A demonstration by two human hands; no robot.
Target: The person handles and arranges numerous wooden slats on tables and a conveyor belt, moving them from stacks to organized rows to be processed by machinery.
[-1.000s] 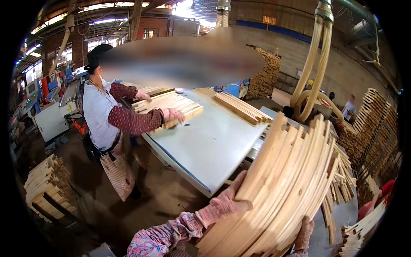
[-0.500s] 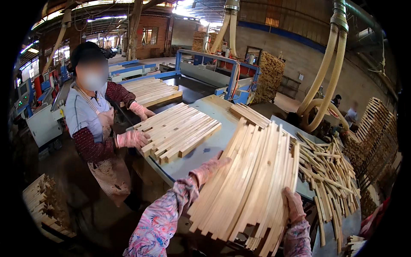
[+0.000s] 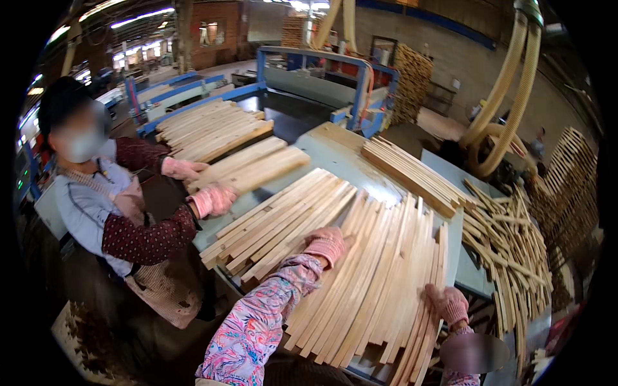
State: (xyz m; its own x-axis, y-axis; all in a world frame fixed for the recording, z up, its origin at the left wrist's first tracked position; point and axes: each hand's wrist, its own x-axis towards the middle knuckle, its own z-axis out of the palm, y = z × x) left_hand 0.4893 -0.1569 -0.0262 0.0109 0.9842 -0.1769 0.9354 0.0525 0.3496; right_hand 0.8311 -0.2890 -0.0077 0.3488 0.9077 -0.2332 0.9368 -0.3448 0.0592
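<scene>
A wide batch of pale wooden strips [image 3: 376,276] lies side by side in front of me, its near ends uneven and reaching past the table's near edge. My left hand [image 3: 327,247], in a pink knit glove, is closed at the batch's left side, its fingers partly hidden. At the right edge my right hand [image 3: 449,304], gloved too, grips the outer strips with curled fingers. Just left of the batch lies a second group of strips [image 3: 283,222]. Across from it, a co-worker's gloved hands [image 3: 215,199] hold a few thicker pieces [image 3: 264,168].
A row of strips [image 3: 412,177] lies at the table's far right. Loose thin offcuts [image 3: 508,251] heap up beside it. Behind stands a blue-framed machine [image 3: 315,80], with more boards [image 3: 212,132] on its bed. Pale hoses [image 3: 515,96] hang at right.
The batch between my hands has come down against the table, its strips fanning slightly. The co-worker has slid a few pieces away from the neighbouring group, back toward the machine. My view has shifted.
</scene>
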